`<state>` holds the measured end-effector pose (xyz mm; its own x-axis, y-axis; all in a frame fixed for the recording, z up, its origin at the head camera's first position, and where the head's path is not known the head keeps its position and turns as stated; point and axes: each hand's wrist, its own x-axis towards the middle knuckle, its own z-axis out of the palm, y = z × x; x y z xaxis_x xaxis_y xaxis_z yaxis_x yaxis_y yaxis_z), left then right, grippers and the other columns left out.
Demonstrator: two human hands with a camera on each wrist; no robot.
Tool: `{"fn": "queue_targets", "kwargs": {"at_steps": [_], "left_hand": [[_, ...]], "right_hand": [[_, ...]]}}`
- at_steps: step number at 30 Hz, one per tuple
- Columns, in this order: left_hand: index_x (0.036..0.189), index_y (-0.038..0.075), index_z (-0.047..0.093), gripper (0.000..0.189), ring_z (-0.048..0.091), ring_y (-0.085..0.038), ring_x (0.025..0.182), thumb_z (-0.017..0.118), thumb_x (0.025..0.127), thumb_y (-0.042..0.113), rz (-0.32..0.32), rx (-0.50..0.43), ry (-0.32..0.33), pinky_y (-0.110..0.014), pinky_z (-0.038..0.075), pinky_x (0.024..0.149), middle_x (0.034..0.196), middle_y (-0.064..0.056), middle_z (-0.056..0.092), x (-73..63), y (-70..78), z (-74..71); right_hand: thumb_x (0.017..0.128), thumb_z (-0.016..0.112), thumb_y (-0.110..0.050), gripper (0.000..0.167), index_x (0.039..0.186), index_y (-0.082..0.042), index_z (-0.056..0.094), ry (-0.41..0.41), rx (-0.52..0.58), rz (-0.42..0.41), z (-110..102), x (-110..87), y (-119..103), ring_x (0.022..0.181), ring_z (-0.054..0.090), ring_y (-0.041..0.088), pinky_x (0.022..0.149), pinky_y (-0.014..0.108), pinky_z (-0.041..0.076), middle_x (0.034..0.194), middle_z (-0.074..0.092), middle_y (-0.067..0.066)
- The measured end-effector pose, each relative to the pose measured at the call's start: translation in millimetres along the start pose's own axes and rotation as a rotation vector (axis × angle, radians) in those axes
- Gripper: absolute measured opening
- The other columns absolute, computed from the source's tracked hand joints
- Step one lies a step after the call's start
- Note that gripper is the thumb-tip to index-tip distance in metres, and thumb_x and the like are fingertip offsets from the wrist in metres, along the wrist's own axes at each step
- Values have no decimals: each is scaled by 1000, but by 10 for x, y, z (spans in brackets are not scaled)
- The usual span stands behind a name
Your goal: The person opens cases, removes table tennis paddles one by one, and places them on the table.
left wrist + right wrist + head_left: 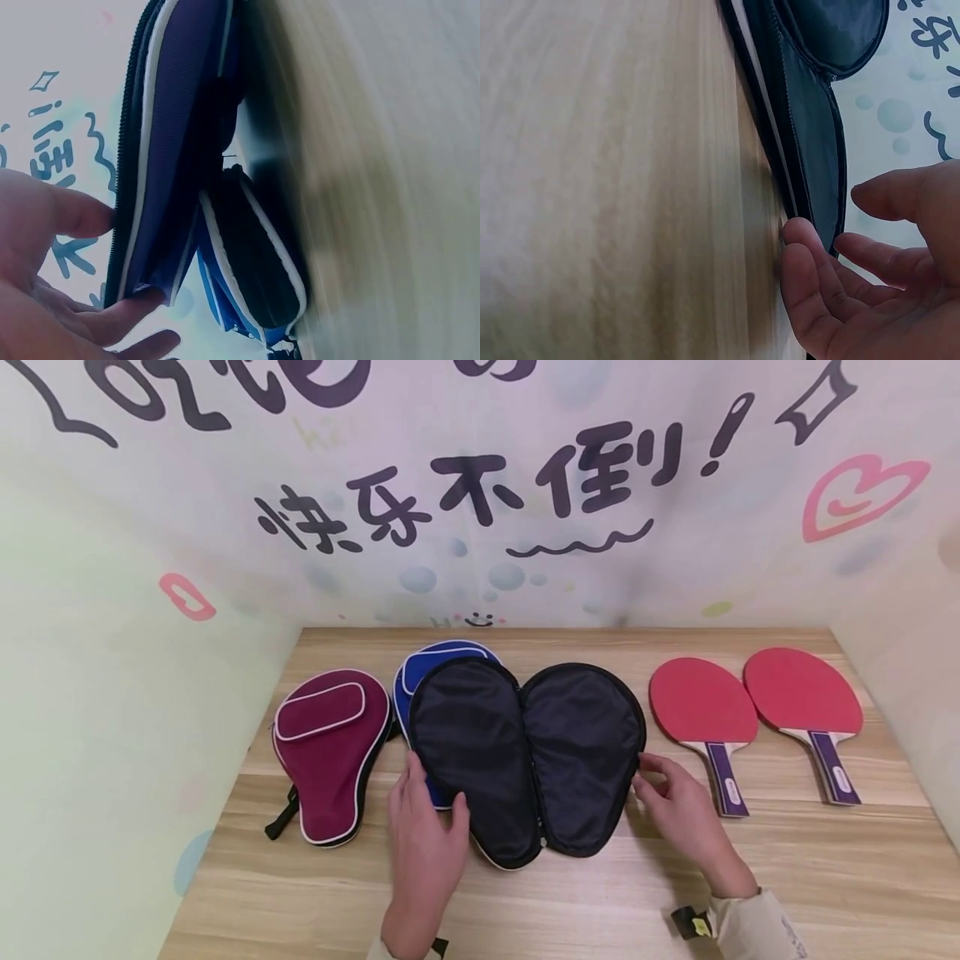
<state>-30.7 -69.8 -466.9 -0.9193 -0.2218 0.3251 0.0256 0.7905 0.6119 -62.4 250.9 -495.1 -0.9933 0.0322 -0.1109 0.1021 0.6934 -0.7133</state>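
Item 1: opened paddle-shaped zip case with glossy black fabric lining [581,752], at the centre of the pale wood-grain counter [570,914]; two halves spread side by side, joined at a near-vertical seam, lining up. The left wrist view shows a dark purplish outer face with white piping.

Left hand [426,835]: at the case's 8 o'clock edge, clamped lightly on its rim, thumb at the zip side, fingers at the outer face.

Right hand [678,810]: at the case's 4 o'clock edge, digits apart and loosely bent, fingertips touching the rim, thumb clear of it.

Item 2: blue fabric paddle case with white piping [442,653], at 11 o'clock, partly hidden by the opened case's left half.

Item 3: maroon fabric paddle case with white piping [330,760], at 9 o'clock, pocket side up; black strap [282,814] at its 8 o'clock.

Items 4 and 5: red-faced paddle with purple-and-white handle [703,702], at 3 o'clock; matching red paddle [804,692], just beside it, farther out.

Backdrop: pale printed wall [420,435], at 12 o'clock.
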Motion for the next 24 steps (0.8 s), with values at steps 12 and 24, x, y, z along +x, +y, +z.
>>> {"fn": "queue_targets", "kwargs": {"at_steps": [12, 24], "left_hand": [[159, 2, 30, 89, 59, -31, 126, 78, 85, 12, 233, -57, 17, -48, 53, 101, 140, -20, 59, -104, 271, 134], [163, 16, 25, 89, 61, -24, 132, 74, 90, 27, 266, -85, -317, -44, 56, 102, 149, -11, 56, -353, 413, 286]], "right_hand": [[101, 64, -22, 43, 139, -3, 57, -17, 2, 16, 37, -24, -7, 77, 59, 15, 59, 22, 49, 117, 71, 18], [102, 60, -20, 46, 143, -2, 53, -15, 22, 24, 21, -44, -30, 87, 67, 17, 63, 21, 52, 128, 69, 21]]}}
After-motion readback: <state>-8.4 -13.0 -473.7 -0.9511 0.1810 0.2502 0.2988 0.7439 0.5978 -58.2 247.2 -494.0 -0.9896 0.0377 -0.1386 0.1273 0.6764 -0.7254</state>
